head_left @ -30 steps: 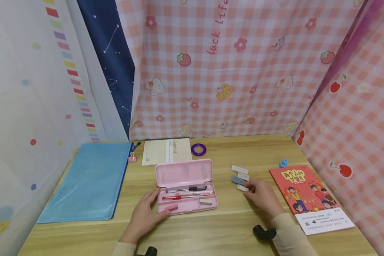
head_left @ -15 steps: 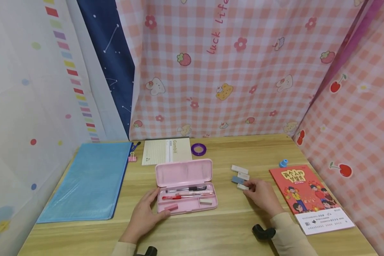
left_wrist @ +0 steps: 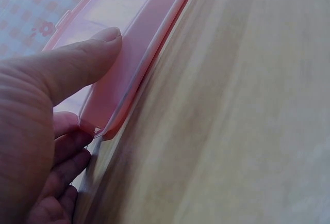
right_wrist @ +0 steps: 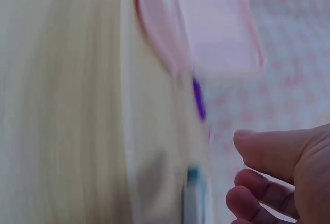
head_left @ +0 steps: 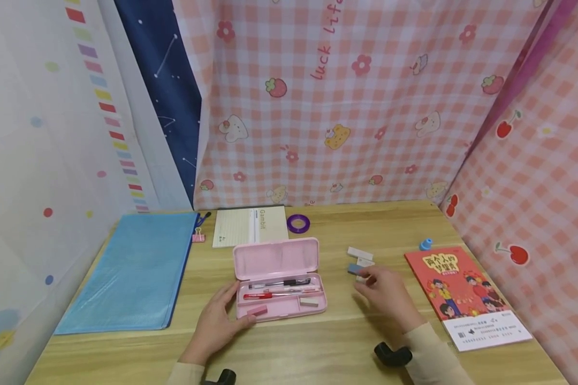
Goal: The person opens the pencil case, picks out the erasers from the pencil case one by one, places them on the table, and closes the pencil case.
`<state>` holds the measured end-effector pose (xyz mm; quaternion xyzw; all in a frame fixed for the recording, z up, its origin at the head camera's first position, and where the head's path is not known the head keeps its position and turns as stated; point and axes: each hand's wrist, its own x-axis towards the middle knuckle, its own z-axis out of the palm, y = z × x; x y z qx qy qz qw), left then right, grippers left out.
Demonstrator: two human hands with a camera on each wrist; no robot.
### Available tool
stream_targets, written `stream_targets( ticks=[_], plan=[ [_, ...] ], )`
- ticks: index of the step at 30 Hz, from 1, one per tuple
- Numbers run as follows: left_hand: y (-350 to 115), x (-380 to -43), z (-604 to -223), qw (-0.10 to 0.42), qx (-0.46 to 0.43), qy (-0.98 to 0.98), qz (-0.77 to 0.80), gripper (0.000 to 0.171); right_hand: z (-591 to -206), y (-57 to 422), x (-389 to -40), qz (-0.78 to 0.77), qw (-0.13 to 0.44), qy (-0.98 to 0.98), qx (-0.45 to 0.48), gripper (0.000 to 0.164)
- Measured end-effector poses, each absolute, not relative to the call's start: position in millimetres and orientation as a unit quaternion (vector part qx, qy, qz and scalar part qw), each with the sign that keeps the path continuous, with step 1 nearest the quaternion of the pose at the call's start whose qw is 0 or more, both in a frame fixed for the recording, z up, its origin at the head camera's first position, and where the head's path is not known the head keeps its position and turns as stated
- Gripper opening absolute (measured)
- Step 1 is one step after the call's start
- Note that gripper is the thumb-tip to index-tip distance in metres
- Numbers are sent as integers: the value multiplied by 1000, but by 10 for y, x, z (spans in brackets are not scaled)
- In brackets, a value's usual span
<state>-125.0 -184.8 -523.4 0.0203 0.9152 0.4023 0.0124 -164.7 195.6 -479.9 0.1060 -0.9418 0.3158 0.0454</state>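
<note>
The left hand (head_left: pixel 217 324) grips the open pink pencil case (head_left: pixel 276 259) at its 8 o'clock corner, thumb over the rim. The right hand's (head_left: pixel 384 293) fingertips meet a white eraser (head_left: pixel 360 279) towards the case's 3 o'clock; whether pinched, cannot be told. The eraser is probably light, rubbery, robust, best held by its long sides.

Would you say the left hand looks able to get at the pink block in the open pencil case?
Probably yes: the lid stands open, nothing lies on the pink block, and the left hand is close beside it.
</note>
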Motion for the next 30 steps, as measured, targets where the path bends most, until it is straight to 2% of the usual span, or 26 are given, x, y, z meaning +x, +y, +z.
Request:
stream_targets(
  ticks=[7,12,18,30],
  plan=[
    [-1853,-1263,-5250,11,22,915,403,100,-4789,1424,-1500,320,33,-924,205,17],
    [-1844,-1261,-5254,11,23,913,406,100,-4888,1201,-1500,285,48,-924,248,14],
    [-1847,-1260,-5251,10,22,914,405,100,-4910,1096,-1515,266,62,-927,258,13],
    [-1862,-1251,-5260,6,25,914,405,99,-4899,1025,-1589,250,24,-931,266,9]
  ],
)
